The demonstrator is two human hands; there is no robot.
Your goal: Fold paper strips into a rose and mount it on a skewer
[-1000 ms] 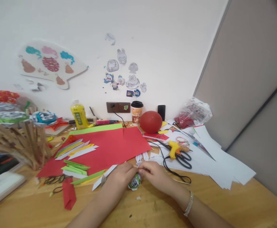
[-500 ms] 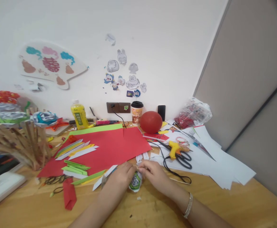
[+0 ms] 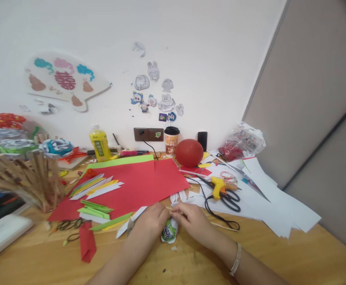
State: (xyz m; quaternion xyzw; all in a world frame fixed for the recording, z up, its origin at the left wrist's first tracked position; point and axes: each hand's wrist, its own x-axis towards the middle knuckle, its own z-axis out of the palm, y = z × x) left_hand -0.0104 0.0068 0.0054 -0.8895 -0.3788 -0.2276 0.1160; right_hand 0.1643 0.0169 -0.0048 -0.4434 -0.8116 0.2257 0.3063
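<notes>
A small green and white folded paper flower (image 3: 169,231) shows between my hands, low over the wooden table. My left hand (image 3: 152,221) is closed at its upper left, with the fingertips partly hidden behind the knuckles. My right hand (image 3: 191,218) pinches at the flower's upper right edge, thumb and forefinger together. A thin pale piece (image 3: 170,210) bridges the two sets of fingertips; its kind is unclear. White folded paper strips (image 3: 178,196) lie just beyond my hands, and a long white strip (image 3: 133,219) reaches toward my left hand.
Red paper sheets (image 3: 143,182) carry coloured strips (image 3: 97,186). To the right are a yellow glue gun (image 3: 218,187), black-handled scissors (image 3: 230,200) and white paper (image 3: 280,206). A red balloon (image 3: 189,152), a lidded cup (image 3: 172,143) and a yellow bottle (image 3: 99,144) stand behind; wooden sticks (image 3: 39,180) fill a container.
The paper flower has turned slightly between my fingers, showing more of its white and green folds. Both hands stay almost in place.
</notes>
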